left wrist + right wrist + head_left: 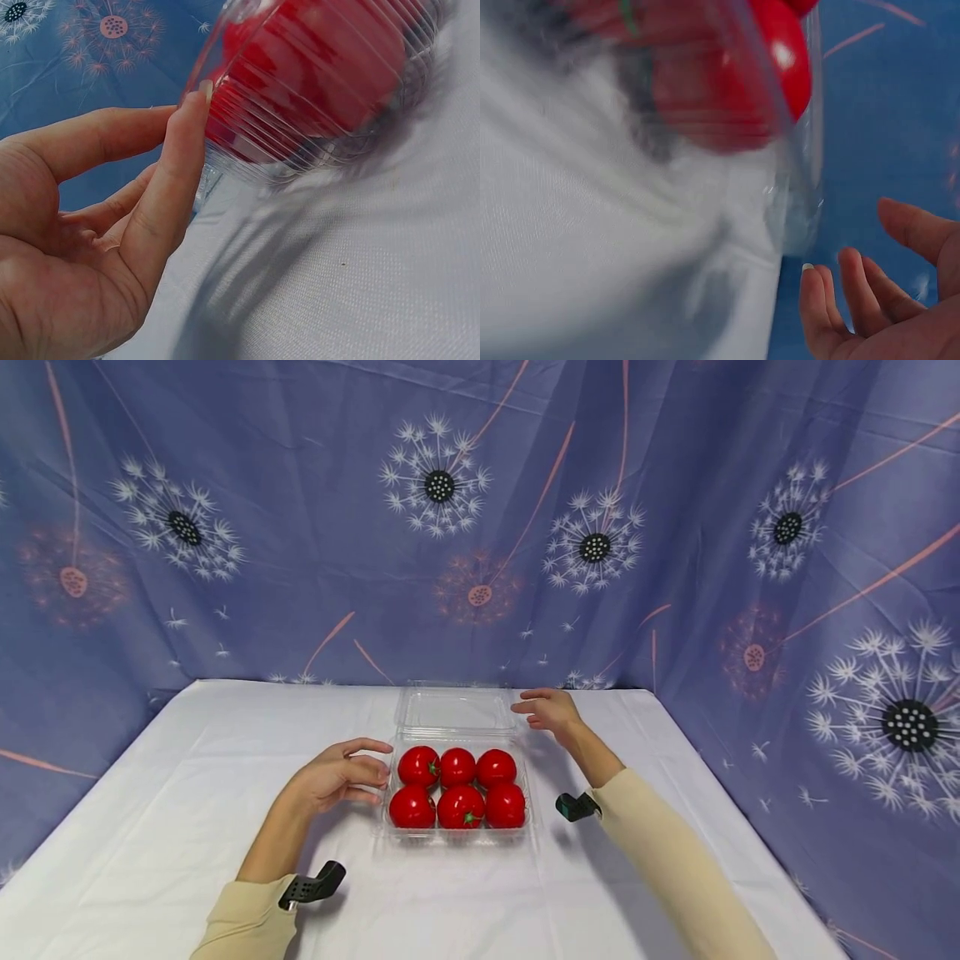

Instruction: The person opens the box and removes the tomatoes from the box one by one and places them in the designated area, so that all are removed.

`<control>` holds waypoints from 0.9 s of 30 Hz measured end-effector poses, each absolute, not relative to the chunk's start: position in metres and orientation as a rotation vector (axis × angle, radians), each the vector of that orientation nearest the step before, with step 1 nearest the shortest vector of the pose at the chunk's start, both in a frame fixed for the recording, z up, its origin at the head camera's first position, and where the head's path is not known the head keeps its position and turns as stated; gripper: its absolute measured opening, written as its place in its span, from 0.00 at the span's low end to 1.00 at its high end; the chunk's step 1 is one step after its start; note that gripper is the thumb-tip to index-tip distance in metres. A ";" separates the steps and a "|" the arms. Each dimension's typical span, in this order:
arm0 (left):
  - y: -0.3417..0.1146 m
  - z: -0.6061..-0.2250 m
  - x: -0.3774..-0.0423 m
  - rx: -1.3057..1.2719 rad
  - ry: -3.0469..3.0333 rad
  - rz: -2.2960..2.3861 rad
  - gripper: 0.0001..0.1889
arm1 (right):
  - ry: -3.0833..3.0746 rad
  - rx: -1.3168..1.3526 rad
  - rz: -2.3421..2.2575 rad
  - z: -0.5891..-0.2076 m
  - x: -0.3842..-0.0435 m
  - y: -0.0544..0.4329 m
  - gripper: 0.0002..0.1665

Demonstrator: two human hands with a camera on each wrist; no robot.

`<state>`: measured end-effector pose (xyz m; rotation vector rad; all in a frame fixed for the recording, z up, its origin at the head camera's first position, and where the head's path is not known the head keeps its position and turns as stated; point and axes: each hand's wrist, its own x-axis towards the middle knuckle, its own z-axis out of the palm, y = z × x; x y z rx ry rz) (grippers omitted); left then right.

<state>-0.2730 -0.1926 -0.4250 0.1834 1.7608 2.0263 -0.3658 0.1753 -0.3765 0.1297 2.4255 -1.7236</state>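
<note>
A clear plastic clamshell box (459,832) sits on the table, its lid (456,710) hinged open toward the back. Inside are several shiny red tomatoes (461,807) in two rows, some with green stems. My left hand (337,774) is at the box's left side, its fairly straight fingers (169,176) touching the edge of the wall. My right hand (551,710) hovers beside the lid's right edge with fingers loosely spread. Nothing is in that hand, and its fingers (855,292) look apart from the box in the right wrist view.
A white cloth (187,827) covers the table. Behind it and at both sides hangs a blue curtain (315,510) with dandelion prints. Each wrist wears a small black camera (318,883). The right wrist view is partly blurred.
</note>
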 end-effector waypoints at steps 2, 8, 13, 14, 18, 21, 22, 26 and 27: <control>-0.192 -0.426 -0.273 0.183 1.771 2.018 0.32 | 2.439 0.079 -1.720 -0.371 -0.360 0.170 0.31; -0.191 -0.427 -0.274 0.180 1.792 2.008 0.33 | 2.511 -0.129 -1.650 -0.356 -0.343 0.152 0.33; -0.193 -0.427 -0.275 0.191 1.794 2.009 0.34 | 2.600 -0.349 -1.475 -0.346 -0.329 0.134 0.38; -0.193 -0.427 -0.275 0.193 1.795 2.008 0.34 | 2.598 -0.390 -1.444 -0.345 -0.325 0.131 0.39; -0.194 -0.426 -0.275 0.189 1.799 2.007 0.34 | 2.597 -0.531 -1.338 -0.342 -0.311 0.114 0.41; -0.193 -0.426 -0.275 0.182 1.798 2.011 0.33 | 2.584 -0.626 -1.286 -0.344 -0.303 0.103 0.42; -0.193 -0.426 -0.275 0.180 1.797 2.013 0.33 | 2.575 -0.657 -1.272 -0.345 -0.300 0.100 0.43; -0.192 -0.426 -0.275 0.185 1.794 2.013 0.32 | 2.534 -0.777 -1.205 -0.350 -0.292 0.091 0.43; -0.192 -0.427 -0.275 0.183 1.793 2.012 0.32 | 2.521 -0.803 -1.189 -0.351 -0.290 0.090 0.43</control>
